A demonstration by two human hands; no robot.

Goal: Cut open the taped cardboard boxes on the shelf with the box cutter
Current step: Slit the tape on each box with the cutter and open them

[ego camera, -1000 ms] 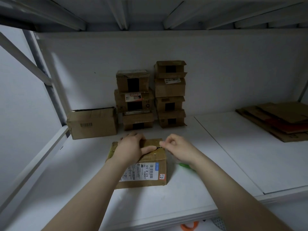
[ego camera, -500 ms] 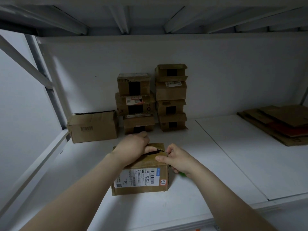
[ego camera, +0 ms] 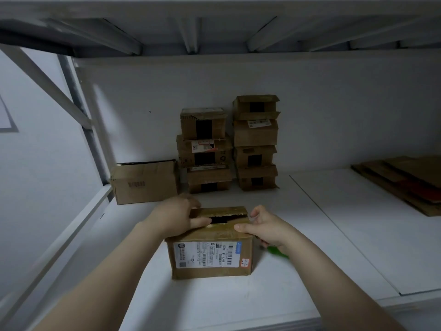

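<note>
1. Head view: stacked boxes [ego camera: 229, 149] are seen on the shelf [ego camera: 334, 235] beyond the hands.
2. Between them, the box [ego camera: 210, 256] is gripped by left hand [ego camera: 176, 217] and right hand [ego camera: 265, 226].
3. Under the right wrist, the green box cutter [ego camera: 278, 253] could be swept off if the box is dragged.

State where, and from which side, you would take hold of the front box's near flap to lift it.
Grip the near flap along its free edge at the dark gap, coming from above: the seam of the front box is parted there, leaving room underneath.
</note>
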